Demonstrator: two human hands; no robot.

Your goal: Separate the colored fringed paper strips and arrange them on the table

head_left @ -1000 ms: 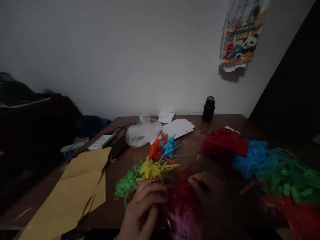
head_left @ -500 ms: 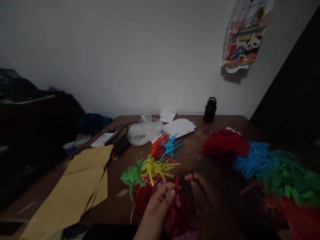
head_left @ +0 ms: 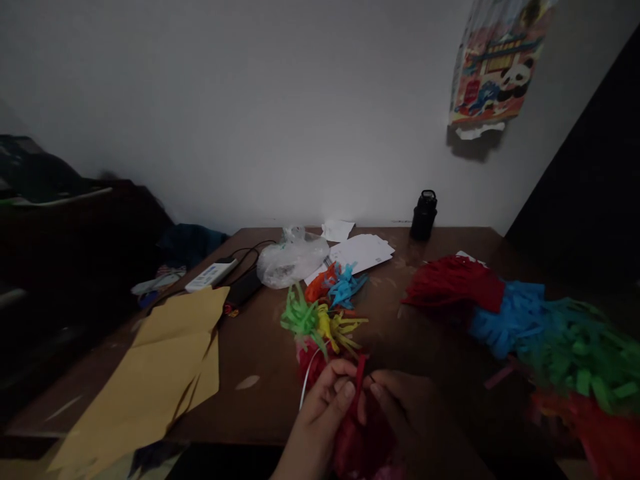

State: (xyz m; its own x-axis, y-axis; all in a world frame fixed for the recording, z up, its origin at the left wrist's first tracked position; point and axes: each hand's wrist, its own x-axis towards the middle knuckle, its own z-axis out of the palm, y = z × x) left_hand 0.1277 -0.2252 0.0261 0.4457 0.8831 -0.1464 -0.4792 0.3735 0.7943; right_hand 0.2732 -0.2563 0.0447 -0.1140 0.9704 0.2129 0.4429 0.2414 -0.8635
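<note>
My left hand [head_left: 320, 407] pinches a narrow red paper strip [head_left: 361, 370] that stands up between thumb and fingers. Close beside it, my right hand [head_left: 413, 403] is closed, thumb against fingers. A thin dark bit shows at its fingertips, too small to name. Under both hands lies a crumpled heap of dark red and pink paper [head_left: 357, 447], partly hidden by them. A white cord [head_left: 306, 383] curves past its left side. Just beyond the hands are tassels of cut paper: green [head_left: 301, 315], yellow [head_left: 336, 328], orange [head_left: 320, 283] and blue [head_left: 345, 288].
Fringed paper bunches in red [head_left: 450, 283], blue [head_left: 515, 317], green [head_left: 583, 360] and orange-red lie at right. Brown paper sheets [head_left: 165, 373] overhang the table's left front. Farther back are a plastic bag [head_left: 293, 257], white papers [head_left: 363, 251], a power strip [head_left: 211, 275] and a black bottle [head_left: 423, 217].
My right hand has come in toward the left hand and its fingers are now close to the red strip. The green and yellow tassels have shifted right and bunched together.
</note>
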